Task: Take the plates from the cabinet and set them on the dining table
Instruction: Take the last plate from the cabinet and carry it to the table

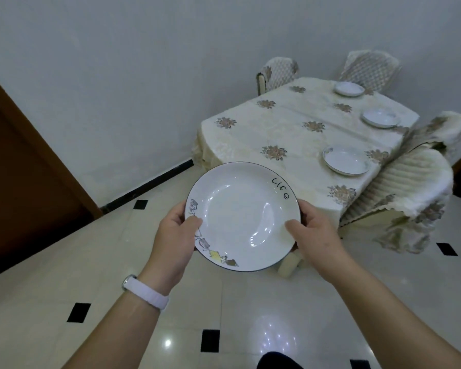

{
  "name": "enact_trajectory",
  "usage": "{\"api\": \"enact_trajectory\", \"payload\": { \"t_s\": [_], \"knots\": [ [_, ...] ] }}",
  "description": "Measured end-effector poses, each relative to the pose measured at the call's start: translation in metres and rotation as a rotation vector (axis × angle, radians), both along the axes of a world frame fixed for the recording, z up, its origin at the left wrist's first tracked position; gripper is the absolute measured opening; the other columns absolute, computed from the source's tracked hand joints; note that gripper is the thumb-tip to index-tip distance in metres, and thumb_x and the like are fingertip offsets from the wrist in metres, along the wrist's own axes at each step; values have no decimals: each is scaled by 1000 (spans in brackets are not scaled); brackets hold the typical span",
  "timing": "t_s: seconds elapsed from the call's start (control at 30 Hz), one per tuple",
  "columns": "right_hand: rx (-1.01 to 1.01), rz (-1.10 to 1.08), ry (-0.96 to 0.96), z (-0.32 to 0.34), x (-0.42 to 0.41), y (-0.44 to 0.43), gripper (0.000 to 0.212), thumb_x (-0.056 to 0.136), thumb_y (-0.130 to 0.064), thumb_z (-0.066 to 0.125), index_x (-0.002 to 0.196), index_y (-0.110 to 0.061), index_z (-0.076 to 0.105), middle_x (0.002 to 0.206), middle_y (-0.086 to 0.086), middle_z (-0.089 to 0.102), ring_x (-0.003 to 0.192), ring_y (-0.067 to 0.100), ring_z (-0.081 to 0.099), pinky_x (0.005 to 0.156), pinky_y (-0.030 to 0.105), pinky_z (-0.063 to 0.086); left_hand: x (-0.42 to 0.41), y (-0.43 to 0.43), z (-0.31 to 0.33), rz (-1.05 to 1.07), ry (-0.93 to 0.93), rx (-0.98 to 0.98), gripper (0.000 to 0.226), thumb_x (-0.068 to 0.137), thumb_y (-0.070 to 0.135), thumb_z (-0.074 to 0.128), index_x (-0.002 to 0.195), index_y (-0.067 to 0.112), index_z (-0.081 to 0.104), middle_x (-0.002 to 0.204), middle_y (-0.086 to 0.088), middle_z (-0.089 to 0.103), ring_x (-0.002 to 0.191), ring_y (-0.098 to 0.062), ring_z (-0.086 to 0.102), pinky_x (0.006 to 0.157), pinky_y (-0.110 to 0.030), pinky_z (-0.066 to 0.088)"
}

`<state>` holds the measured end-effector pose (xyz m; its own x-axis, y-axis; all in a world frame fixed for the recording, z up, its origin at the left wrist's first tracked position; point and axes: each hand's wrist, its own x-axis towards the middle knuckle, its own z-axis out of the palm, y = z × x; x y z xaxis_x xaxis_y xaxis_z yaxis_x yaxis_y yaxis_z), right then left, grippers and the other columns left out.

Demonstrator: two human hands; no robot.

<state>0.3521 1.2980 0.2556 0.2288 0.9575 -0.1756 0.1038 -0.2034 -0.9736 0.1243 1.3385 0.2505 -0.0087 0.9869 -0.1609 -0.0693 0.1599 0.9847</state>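
Observation:
A deep white plate [240, 211] with a dark rim, the word "Life" and small cartoon drawings is held level in front of me, above the floor. My left hand [175, 235] grips its left rim, thumb on top. My right hand [316, 235] grips the right rim the same way. Ahead to the right stands the dining table [264, 129] under a cream flowered cloth. Three white plates lie along its right side: a near plate [346, 161], a middle plate [381, 118] and a far plate [349, 89].
Covered chairs surround the table: two at the far side [277, 73] [370, 65] and two on the right [421, 187] [442, 129]. A brown wooden door [24, 169] stands at the left. Glossy pale floor tiles [117, 262] with black insets stretch between me and the table.

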Motion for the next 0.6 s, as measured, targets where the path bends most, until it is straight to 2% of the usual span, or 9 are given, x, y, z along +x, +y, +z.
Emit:
{"api": "enact_trajectory", "payload": {
  "t_s": [0.07, 0.17, 0.27, 0.4, 0.5, 0.53, 0.6],
  "knots": [
    [5, 9, 20, -1, -6, 26, 47, 87, 7, 41, 105, -30, 66, 84, -9, 72, 70, 8, 68, 54, 24, 53, -5, 26, -2, 12, 12, -3, 38, 87, -5, 46, 96, 23, 71, 93, -5, 75, 78, -23, 67, 66, -35, 52],
    [-3, 8, 32, -9, -12, 69, 45, 87, 6, 41, 108, -25, 66, 90, 0, 71, 71, 14, 68, 53, 27, 54, -10, 67, -9, 47, 31, -11, 42, 85, -5, 47, 89, 28, 72, 92, -5, 75, 80, -26, 67, 73, -41, 53],
    [2, 13, 29, -22, -15, 121, 45, 85, 4, 43, 106, -27, 67, 92, 4, 71, 72, 22, 67, 53, 30, 53, -13, 113, -18, 59, 48, -14, 43, 85, -4, 47, 96, 28, 72, 96, -6, 75, 86, -31, 68, 79, -47, 54],
    [13, 32, 55, -34, -17, 205, 45, 86, 3, 44, 102, -32, 67, 97, 1, 72, 82, 20, 69, 56, 27, 54, -14, 188, -25, 122, 66, -29, 41, 85, -5, 47, 98, 26, 71, 93, -3, 75, 80, -22, 68, 71, -39, 54],
    [16, 71, 52, -31, -16, 271, 44, 86, 3, 44, 102, -32, 65, 95, -2, 71, 75, 16, 66, 52, 23, 51, -10, 247, -22, 152, 82, -57, 41, 86, -5, 45, 100, 24, 71, 91, -1, 76, 78, -21, 68, 67, -35, 54],
    [17, 85, 48, -30, -15, 293, 43, 86, 2, 44, 103, -30, 65, 95, -2, 70, 73, 18, 65, 51, 24, 52, -8, 266, -20, 157, 85, -57, 41, 86, -6, 45, 99, 23, 71, 91, -1, 76, 78, -21, 69, 67, -34, 53],
    [13, 127, 50, -27, -11, 333, 42, 85, 2, 44, 105, -28, 65, 97, 2, 71, 76, 27, 66, 55, 37, 58, -7, 302, -14, 182, 90, -53, 40, 87, -6, 45, 100, 22, 71, 92, -1, 76, 80, -23, 69, 67, -34, 52]
  ]
}}
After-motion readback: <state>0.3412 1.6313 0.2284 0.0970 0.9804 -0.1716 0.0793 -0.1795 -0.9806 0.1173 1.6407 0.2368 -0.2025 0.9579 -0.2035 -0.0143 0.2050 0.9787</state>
